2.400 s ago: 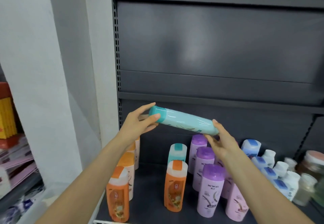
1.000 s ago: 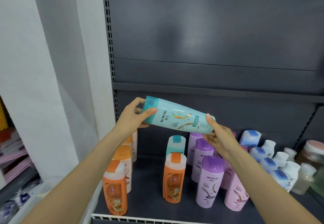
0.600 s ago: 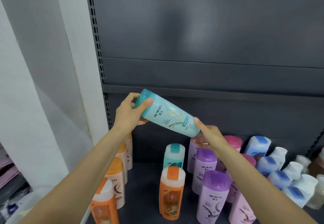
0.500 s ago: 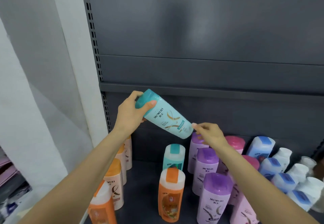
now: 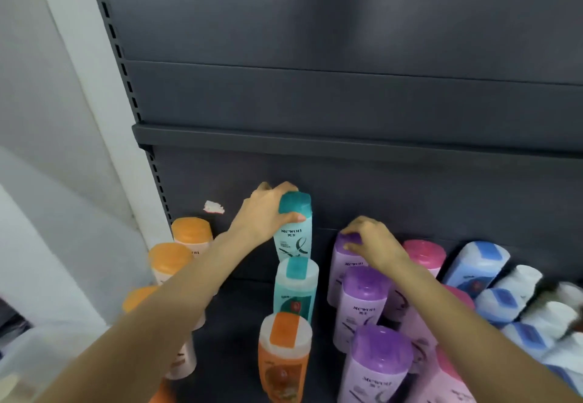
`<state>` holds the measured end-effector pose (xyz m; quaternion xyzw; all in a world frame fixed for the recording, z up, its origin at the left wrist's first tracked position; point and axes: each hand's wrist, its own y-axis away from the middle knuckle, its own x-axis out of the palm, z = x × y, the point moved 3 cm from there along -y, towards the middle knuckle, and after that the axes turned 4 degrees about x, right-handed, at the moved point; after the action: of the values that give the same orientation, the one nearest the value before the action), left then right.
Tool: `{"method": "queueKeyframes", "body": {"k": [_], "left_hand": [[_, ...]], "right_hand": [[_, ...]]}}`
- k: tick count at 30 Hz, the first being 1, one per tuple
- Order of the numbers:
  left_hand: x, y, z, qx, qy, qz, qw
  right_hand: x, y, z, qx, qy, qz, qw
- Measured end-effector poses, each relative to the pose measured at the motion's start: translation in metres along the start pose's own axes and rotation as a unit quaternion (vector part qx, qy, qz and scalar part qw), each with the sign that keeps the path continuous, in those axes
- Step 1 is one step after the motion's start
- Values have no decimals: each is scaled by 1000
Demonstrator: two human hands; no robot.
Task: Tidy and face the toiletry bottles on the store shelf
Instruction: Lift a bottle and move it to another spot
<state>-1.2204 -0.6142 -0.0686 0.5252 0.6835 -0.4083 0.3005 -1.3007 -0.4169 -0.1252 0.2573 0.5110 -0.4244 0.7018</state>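
- Since the earlier frames the teal bottle, then held slanted in the air between both hands, now stands upright at centre frame against the dark back panel of the shelf.
- The left hand grips the teal bottle's cap: thumb across the front just below the cap, fingers curled over the top and behind it. The printed label faces the camera.
- The right hand has left the teal bottle and now rests on the cap of the rear purple bottle, right of centre. Its fingers curl over the cap; whether they clamp it or merely rest cannot be told.
- Below the teal bottle, in one file toward the lower edge, stand a second teal bottle and an orange-capped bottle.
- Two more purple-capped bottles stand in file toward the lower right, in front of the rear purple one.
- Orange-capped pale bottles stand at lower left, partly hidden by the left forearm.
- Pink-capped bottles and blue-capped bottles occupy the right edge, tilted and blurred.
- A white scrap of sticker adheres to the back panel, left of the left hand.
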Motion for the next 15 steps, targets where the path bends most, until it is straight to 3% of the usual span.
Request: {"method": "queueKeyframes", "body": {"k": [9,15], "left_hand": [[59,-18,16,-28,-9,86,996],[76,-18,21,-39,-21,104,994]], "right_hand": [[3,-3,-9,-31,-20,-32,999],[3,0,-10,-33,-16,-45,998]]}}
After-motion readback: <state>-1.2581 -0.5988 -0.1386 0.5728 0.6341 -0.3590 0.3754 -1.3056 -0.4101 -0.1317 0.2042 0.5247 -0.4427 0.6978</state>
